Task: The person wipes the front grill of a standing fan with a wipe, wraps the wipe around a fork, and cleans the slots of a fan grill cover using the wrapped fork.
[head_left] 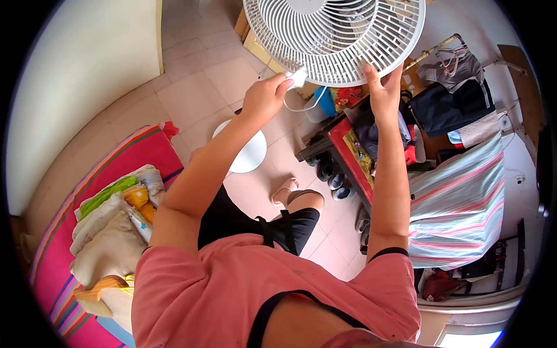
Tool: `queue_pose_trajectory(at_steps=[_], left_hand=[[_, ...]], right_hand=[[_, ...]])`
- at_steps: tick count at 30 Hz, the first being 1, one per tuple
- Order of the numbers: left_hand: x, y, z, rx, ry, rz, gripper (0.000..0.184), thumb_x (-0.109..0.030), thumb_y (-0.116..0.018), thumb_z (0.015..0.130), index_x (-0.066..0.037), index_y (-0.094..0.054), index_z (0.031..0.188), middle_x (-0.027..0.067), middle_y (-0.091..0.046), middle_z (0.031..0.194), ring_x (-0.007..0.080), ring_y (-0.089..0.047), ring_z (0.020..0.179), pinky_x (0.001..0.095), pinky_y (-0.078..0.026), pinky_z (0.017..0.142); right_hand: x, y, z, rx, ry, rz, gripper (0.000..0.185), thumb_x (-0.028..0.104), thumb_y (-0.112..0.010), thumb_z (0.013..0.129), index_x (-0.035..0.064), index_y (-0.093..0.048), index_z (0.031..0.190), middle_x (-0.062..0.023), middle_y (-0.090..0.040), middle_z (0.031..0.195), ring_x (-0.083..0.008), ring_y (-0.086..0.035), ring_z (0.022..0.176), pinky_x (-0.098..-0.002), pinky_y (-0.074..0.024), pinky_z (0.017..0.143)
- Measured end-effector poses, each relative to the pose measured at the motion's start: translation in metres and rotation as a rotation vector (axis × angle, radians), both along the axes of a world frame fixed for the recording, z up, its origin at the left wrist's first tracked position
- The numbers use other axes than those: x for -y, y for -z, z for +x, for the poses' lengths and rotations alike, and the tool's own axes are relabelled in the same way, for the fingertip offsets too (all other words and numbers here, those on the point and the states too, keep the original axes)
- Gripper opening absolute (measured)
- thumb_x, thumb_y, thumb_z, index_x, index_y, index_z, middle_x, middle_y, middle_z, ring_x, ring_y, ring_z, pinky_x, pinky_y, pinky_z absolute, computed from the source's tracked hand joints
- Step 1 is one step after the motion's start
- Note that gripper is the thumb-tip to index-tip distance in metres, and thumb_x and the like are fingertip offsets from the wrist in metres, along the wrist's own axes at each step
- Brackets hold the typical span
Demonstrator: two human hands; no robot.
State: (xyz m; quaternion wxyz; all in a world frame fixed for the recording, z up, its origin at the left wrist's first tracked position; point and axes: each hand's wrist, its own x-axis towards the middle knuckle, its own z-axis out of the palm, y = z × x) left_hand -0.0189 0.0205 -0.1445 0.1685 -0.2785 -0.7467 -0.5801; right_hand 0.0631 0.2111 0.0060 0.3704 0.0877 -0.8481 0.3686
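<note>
Left hand (266, 95) tight on white wad (298, 76), right hand (384, 97) clamped on fan (336, 49) edge, tiled floor (194, 93) beyond.

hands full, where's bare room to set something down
Bare: floor tiles between the cream wall and white disc; pink striped bedcover between its far edge and the folded cloths. Crowded: hanging clothes right of the fan, shoes below it.

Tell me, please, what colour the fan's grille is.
The fan grille is white, best seen in the head view.
</note>
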Motion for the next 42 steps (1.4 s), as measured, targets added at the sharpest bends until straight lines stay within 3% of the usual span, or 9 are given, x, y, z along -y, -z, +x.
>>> queue_pose_trajectory(at_steps=[4, 5, 19, 25, 27, 36, 37, 42], left_hand=[[0.010, 0.016, 0.003, 0.089, 0.010, -0.075, 0.029, -0.034, -0.052, 0.093, -0.007, -0.059, 0.083, 0.0150, -0.057, 0.062, 0.0325, -0.055, 0.056, 0.0417, -0.042, 0.053], [0.011, 0.016, 0.002, 0.082, 0.009, -0.073, 0.029, -0.034, -0.052, 0.093, -0.008, -0.061, 0.085, 0.0145, -0.056, 0.061, 0.0300, -0.054, 0.054, 0.0391, -0.041, 0.052], [-0.006, -0.035, -0.024, -0.125, -0.065, -0.177, 0.030, -0.035, -0.052, 0.092, -0.009, -0.058, 0.078, 0.0153, -0.059, 0.062, 0.0359, -0.058, 0.059, 0.0460, -0.044, 0.054], [-0.028, -0.026, -0.010, -0.049, -0.128, -0.115, 0.027, -0.034, -0.052, 0.092, -0.010, -0.059, 0.082, 0.0152, -0.061, 0.066, 0.0365, -0.059, 0.062, 0.0465, -0.045, 0.056], [-0.034, -0.025, -0.003, -0.006, -0.114, -0.075, 0.027, -0.031, -0.051, 0.092, -0.007, -0.058, 0.081, 0.0157, -0.062, 0.068, 0.0367, -0.060, 0.065, 0.0472, -0.045, 0.059], [-0.034, -0.037, -0.018, 0.043, -0.057, -0.021, 0.026, -0.028, -0.051, 0.093, -0.005, -0.056, 0.084, 0.0182, -0.062, 0.074, 0.0373, -0.060, 0.070, 0.0463, -0.046, 0.062], [-0.031, -0.037, -0.019, 0.042, -0.056, -0.019, 0.026, -0.028, -0.051, 0.093, -0.005, -0.056, 0.084, 0.0182, -0.062, 0.074, 0.0373, -0.060, 0.070, 0.0463, -0.046, 0.062], [-0.028, -0.023, -0.008, -0.052, -0.098, -0.119, 0.023, -0.028, -0.051, 0.093, -0.008, -0.056, 0.084, 0.0173, -0.060, 0.069, 0.0381, -0.058, 0.066, 0.0472, -0.042, 0.058]], right_hand=[[0.008, 0.000, 0.001, 0.005, 0.013, -0.062, 0.063, 0.023, -0.066, 0.088, 0.0005, -0.031, 0.136, -0.0113, -0.054, 0.121, -0.0175, -0.053, 0.109, -0.0298, -0.0392, 0.095], [0.006, -0.002, 0.000, 0.012, 0.019, -0.018, 0.077, 0.015, -0.067, 0.086, 0.0026, -0.017, 0.143, -0.0155, -0.055, 0.120, -0.0202, -0.057, 0.106, -0.0307, -0.0452, 0.090], [0.007, -0.004, 0.003, 0.011, -0.008, -0.007, 0.079, 0.017, -0.068, 0.086, 0.0034, -0.015, 0.143, -0.0154, -0.054, 0.121, -0.0201, -0.055, 0.107, -0.0308, -0.0444, 0.091], [0.001, 0.001, -0.003, -0.057, -0.030, 0.038, 0.079, 0.017, -0.068, 0.086, 0.0021, -0.016, 0.143, -0.0158, -0.054, 0.121, -0.0202, -0.055, 0.107, -0.0308, -0.0442, 0.091], [0.005, 0.002, 0.000, -0.008, 0.008, -0.026, 0.069, 0.025, -0.067, 0.088, 0.0015, -0.027, 0.139, -0.0122, -0.052, 0.124, -0.0181, -0.051, 0.111, -0.0305, -0.0393, 0.096], [0.011, -0.001, 0.001, -0.009, -0.014, -0.057, 0.066, 0.021, -0.066, 0.088, 0.0016, -0.027, 0.139, -0.0117, -0.053, 0.122, -0.0182, -0.053, 0.109, -0.0301, -0.0395, 0.096], [0.006, -0.003, -0.001, 0.002, -0.018, -0.022, 0.081, 0.018, -0.069, 0.085, 0.0007, -0.014, 0.143, -0.0167, -0.055, 0.119, -0.0214, -0.056, 0.107, -0.0317, -0.0448, 0.091], [0.004, -0.002, 0.002, 0.014, -0.011, -0.015, 0.082, 0.016, -0.069, 0.085, 0.0004, -0.014, 0.143, -0.0170, -0.055, 0.119, -0.0208, -0.056, 0.106, -0.0309, -0.0450, 0.090]])
